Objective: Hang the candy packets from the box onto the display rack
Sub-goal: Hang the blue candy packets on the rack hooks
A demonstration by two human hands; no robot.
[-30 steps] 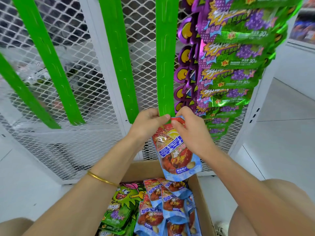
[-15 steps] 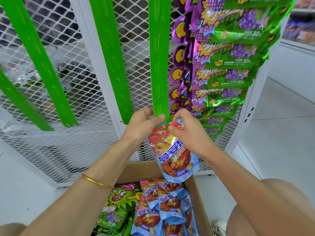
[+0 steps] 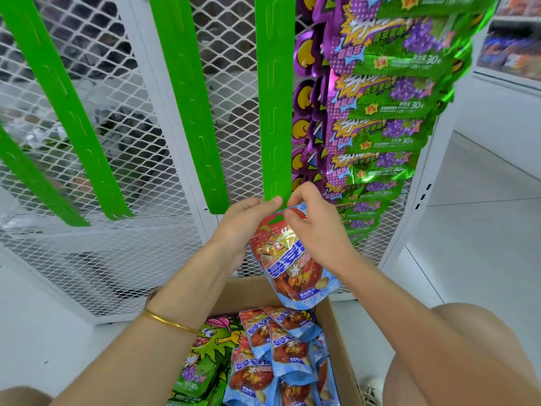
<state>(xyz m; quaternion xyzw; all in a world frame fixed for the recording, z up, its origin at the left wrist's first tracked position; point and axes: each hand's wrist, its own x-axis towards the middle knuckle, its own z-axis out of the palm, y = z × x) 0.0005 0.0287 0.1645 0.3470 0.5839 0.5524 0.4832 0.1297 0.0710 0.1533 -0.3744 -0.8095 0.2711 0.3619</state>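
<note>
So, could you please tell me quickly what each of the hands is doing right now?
Left hand: pinching the strip's lower end.
Right hand: pinching the packet's top.

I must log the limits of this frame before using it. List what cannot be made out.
Head view:
1. Whether the packet is hooked on the strip: the left hand and right hand cover the spot.
2. Box near part and its packet count: cut off by the bottom edge.
3. Shelf goods, top right: blurred.
</note>
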